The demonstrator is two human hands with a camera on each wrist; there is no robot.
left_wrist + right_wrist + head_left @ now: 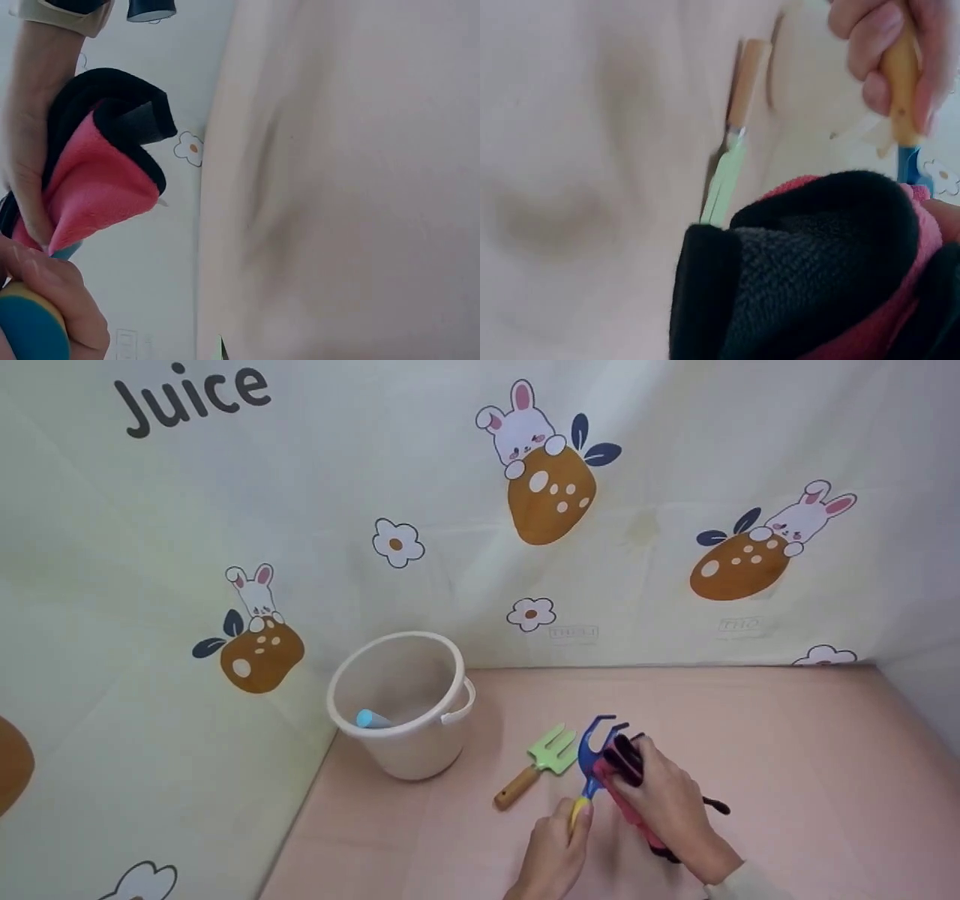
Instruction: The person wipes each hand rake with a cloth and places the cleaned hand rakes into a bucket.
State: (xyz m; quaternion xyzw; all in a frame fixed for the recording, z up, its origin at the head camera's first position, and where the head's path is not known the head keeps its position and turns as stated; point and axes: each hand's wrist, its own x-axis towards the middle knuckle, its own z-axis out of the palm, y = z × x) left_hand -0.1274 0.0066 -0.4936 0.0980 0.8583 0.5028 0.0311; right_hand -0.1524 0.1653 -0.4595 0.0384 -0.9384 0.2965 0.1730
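My left hand (553, 847) grips the yellow handle of a small hand rake (587, 761), whose blue curved tines point up and away. In the right wrist view its fingers wrap that handle (901, 82). My right hand (671, 795) holds a pink cloth with black edging (626, 806) against the blue metal of the rake, covering part of it. The left wrist view shows the cloth (105, 180) bunched and hanging from the right hand's fingers. Grey lining shows on its folded side in the right wrist view.
A green hand fork (551, 751) with a wooden handle lies left of the rake. Farther left stands a cream bucket (420, 757) with a light blue cylindrical piece (373, 719) inside. Printed fabric walls (637, 585) border the pinkish table surface (810, 780).
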